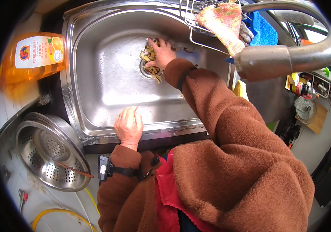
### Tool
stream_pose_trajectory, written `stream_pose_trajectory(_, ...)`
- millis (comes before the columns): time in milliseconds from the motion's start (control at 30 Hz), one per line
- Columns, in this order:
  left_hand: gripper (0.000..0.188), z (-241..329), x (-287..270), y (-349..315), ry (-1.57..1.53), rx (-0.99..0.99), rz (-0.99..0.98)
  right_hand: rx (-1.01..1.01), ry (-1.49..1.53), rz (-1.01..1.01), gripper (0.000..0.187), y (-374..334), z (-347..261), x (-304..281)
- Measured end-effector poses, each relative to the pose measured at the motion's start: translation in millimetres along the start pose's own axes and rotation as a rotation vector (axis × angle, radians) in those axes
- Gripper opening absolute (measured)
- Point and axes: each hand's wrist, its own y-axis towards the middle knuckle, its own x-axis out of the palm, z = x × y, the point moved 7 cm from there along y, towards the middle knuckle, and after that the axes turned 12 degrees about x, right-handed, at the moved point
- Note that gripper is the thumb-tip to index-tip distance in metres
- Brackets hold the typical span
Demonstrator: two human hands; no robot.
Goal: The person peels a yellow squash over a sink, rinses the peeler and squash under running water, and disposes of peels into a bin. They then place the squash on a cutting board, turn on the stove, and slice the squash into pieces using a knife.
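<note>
Yellow-brown vegetable peelings (148,54) lie in a wet clump over and beside the round drain (144,70) of the steel sink (107,58). My right hand (165,54) reaches down to them from the right, thumb and fingers curved around part of the clump. The fingertips are partly hidden among the scraps. My left hand (130,124) rests at the sink's near rim, its fingers loosely curled, with nothing visible in it. Dark bits stick to the basin floor just right of my right hand.
An orange bottle of dish soap (37,58) stands left of the sink. Below it sits a steel colander (53,154). A curved faucet (266,63) juts over the right side. A wire rack (192,23) holds an orange cloth (223,23) and a blue cloth (264,31).
</note>
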Motion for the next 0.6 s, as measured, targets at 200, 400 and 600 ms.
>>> stream_pose_trajectory(200,0.017,1.1,-2.3,1.1,0.001,0.025,0.023,-0.057,-0.214,0.016,0.103,-11.7,-11.8,19.2)
stream_pose_trajectory(400,0.018,3.1,-3.0,2.0,-0.001,0.033,0.017,-0.111,-0.234,0.111,0.072,-31.1,-0.9,35.3)
stream_pose_trajectory(600,0.018,2.0,-2.3,0.7,-0.02,0.023,0.018,-0.099,-0.219,0.085,0.061,-46.5,-2.8,43.6)
